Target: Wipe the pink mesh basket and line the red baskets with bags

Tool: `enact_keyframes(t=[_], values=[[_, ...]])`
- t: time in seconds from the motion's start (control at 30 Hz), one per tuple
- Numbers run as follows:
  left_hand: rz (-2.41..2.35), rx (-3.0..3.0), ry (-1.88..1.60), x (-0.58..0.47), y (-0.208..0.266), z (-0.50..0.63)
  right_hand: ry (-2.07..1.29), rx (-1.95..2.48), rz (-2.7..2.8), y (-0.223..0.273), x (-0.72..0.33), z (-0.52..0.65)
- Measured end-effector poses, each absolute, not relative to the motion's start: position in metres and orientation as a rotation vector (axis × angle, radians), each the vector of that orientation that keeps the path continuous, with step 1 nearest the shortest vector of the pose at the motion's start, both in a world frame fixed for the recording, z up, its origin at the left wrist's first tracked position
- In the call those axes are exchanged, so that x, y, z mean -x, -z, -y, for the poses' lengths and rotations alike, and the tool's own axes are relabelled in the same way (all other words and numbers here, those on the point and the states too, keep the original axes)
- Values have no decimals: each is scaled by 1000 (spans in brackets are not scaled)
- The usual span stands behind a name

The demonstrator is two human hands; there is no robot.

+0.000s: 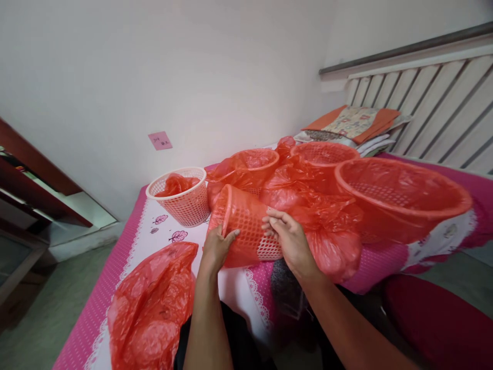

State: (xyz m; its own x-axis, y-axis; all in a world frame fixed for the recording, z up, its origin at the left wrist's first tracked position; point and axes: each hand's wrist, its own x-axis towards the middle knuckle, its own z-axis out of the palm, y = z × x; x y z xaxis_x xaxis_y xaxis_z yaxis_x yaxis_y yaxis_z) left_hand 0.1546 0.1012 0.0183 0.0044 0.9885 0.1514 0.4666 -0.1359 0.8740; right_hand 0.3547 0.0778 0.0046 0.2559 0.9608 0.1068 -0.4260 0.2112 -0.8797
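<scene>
A perforated plastic wastebasket (250, 226) lies tilted on its side in front of me, with a red plastic bag (241, 208) over its rim and much of its wall. My left hand (217, 247) grips it at the rim end, thumb on the outside over the bag. At the basket's other end my right hand (287, 236) has its fingers curled together at the bag's edge, where pale bare mesh shows. Left of these, a loose red plastic bag (154, 303) is spread on the tablecloth. A pale pink wastebasket (185, 205) stands upright behind, with crumpled red plastic inside.
Red-lined baskets (404, 190) stand at the right and back, with bunched red bags (331, 241) among them. Folded cloths (354, 123) are stacked by the radiator (431, 97). A dark red stool (435, 318) is at the lower right. The pink-and-white tablecloth (115, 288) ends at left.
</scene>
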Motion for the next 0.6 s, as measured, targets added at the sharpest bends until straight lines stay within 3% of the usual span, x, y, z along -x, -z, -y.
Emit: enact_keyframes(t=[0.17,0.6], values=[[-1485,-1744,-997,-165,-19,-97,-1214,688,711,-30,-349,-71],[-1485,-1992,-947,-183,-16,-87,-1380,612,666,-29,-339,-74]])
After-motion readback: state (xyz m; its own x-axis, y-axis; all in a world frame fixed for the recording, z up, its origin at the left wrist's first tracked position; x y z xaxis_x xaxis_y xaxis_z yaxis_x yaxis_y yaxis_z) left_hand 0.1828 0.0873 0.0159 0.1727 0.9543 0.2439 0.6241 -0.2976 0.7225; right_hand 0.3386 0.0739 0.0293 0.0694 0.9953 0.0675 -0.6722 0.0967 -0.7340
